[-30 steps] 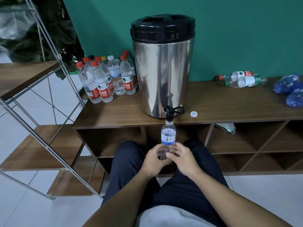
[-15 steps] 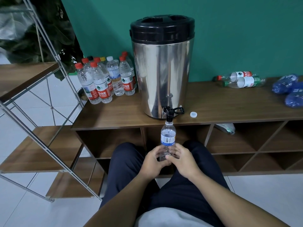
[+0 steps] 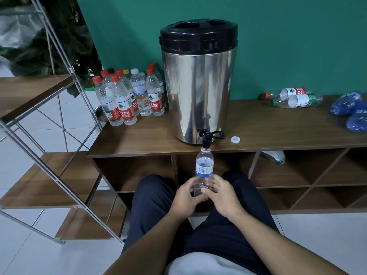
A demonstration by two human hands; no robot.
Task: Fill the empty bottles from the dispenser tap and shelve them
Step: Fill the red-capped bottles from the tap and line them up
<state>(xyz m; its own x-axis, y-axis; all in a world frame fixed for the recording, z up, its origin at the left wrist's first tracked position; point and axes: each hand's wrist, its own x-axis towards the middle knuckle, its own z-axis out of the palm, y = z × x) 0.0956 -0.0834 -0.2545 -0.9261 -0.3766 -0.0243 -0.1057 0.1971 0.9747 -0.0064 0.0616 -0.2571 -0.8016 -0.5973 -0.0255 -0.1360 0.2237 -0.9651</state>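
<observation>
Two hands hold one clear bottle (image 3: 204, 171) upright under the dispenser tap (image 3: 206, 138). Left hand (image 3: 185, 197) and right hand (image 3: 223, 196) both curl round the bottle's lower half, fingers meeting at the front. Bottle's long axis is vertical, uncapped mouth pointing up, directly beneath the black spout; whether mouth and spout touch cannot be told. Blue-and-white label faces the camera.

Steel dispenser (image 3: 198, 86) with black lid stands at the front edge of the wooden desk (image 3: 278, 128), tap overhanging the edge. One white cap (image 3: 235, 139) lies on the desk just right of the tap.

Left of the dispenser: a cluster of upright capped bottles (image 3: 129, 98), at least nine caps visible, mostly red, one white, one yellow, one black; rear ones partly hidden, so the count is uncertain. Right, near the wall: two bottles (image 3: 294, 98) lying on their sides. Far right: two crumpled blue bottles (image 3: 351, 110), cut by the frame edge.

One plastic item (image 3: 275, 156) lies in a cubby below the desk. Metal-framed shelf (image 3: 47, 175) with wooden boards stands left. Person's dark-trousered knees flank the hands.
</observation>
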